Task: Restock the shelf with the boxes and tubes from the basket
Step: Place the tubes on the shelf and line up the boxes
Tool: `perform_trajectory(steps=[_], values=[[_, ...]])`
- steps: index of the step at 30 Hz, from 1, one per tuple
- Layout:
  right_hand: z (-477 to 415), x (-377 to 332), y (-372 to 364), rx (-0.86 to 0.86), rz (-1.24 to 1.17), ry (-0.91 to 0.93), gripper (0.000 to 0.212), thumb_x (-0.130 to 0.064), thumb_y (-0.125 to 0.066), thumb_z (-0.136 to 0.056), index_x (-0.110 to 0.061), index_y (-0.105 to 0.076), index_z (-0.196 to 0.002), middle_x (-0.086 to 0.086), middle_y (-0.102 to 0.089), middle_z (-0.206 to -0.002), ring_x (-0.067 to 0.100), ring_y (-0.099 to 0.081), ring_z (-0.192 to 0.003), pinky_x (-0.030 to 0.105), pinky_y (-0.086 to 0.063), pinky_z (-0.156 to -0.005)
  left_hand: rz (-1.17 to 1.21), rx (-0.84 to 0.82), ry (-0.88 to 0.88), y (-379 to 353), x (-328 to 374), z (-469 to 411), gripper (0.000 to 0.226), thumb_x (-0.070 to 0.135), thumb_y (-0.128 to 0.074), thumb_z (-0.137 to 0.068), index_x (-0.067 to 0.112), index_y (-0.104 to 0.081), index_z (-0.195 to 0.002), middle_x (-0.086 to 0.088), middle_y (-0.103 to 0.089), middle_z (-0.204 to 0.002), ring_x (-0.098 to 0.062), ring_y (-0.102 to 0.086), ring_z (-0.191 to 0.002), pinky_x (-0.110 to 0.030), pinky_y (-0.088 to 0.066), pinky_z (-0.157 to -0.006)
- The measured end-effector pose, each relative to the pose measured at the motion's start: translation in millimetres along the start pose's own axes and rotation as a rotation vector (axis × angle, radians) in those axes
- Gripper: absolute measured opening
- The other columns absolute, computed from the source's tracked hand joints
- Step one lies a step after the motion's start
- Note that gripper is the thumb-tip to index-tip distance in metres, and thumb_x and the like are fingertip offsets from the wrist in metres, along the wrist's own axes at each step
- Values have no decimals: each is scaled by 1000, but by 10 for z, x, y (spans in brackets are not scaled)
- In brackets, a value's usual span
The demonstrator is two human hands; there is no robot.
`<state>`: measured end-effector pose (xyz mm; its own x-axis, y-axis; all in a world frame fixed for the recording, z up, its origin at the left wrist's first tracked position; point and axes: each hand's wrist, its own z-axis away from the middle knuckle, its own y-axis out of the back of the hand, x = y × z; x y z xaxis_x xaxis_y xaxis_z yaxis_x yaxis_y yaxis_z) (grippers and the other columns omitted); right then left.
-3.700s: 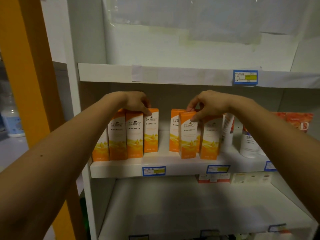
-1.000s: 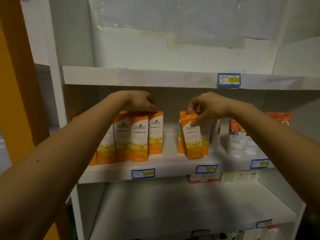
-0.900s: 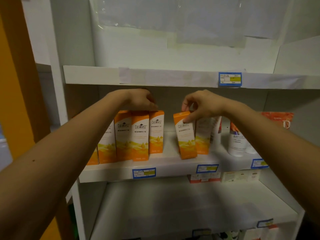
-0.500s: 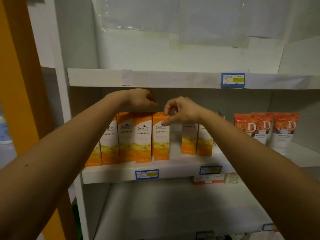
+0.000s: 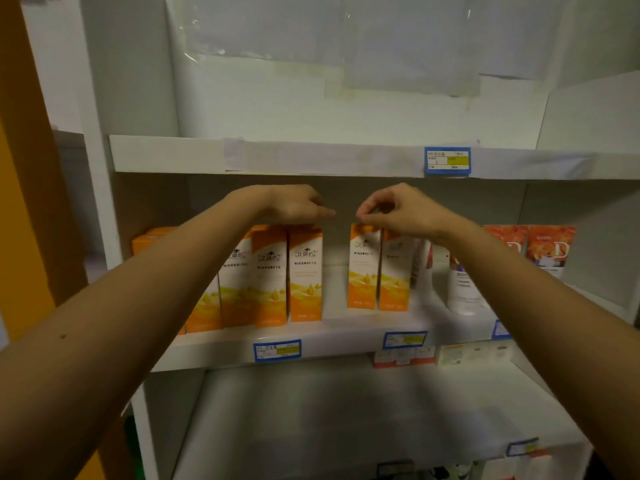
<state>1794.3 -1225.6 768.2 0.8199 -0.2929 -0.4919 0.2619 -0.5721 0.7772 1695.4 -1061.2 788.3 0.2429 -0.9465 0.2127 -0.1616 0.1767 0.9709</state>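
Orange-and-white boxes stand upright on the middle shelf [image 5: 339,344]. A tight row of several boxes [image 5: 304,278] fills the left side, and my left hand [image 5: 294,206] lies on their tops, fingers curled over them. After a gap, a pair stands further right. My right hand [image 5: 398,211] hovers at the top of that pair, thumb and forefinger pinched at the top edge of the left box [image 5: 362,271]. Its neighbour [image 5: 394,278] stands against it, partly under my palm. No basket is in view.
White tubes [image 5: 462,292] and orange-red packs [image 5: 550,251] stand right of the pair. Small flat boxes [image 5: 403,358] lie at the back of the lower shelf [image 5: 346,417]. The upper shelf [image 5: 173,154] hangs close above my hands. An orange post [image 5: 20,202] rises at left.
My right hand carried one orange box left, set it against the left row, then went back right to the remaining pair. My left hand stayed on the row.
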Motion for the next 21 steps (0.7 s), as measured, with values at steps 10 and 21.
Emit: perform_trajectory(steps=[10, 21], values=[[52, 255, 176, -112, 640, -135, 35, -29, -52, -91, -19, -56, -124, 6, -60, -123, 23, -52, -115, 39, -39, -99, -74, -66, -150, -226, 381, -287, 37, 35, -57, -88, 12, -61, -117, -5, -64, -112, -22, -59, -101, -36, -47, -91], [7, 287, 201, -141, 633, -105, 38, -28, -61, -86, -18, -56, -123, 5, -62, -122, 22, -59, -108, 34, -47, -91, -80, -98, -22, -77, 291, -284, 39, 36, -59, -86, 9, -62, -115, -7, -65, -112, -27, -62, -102, -41, -51, -93]])
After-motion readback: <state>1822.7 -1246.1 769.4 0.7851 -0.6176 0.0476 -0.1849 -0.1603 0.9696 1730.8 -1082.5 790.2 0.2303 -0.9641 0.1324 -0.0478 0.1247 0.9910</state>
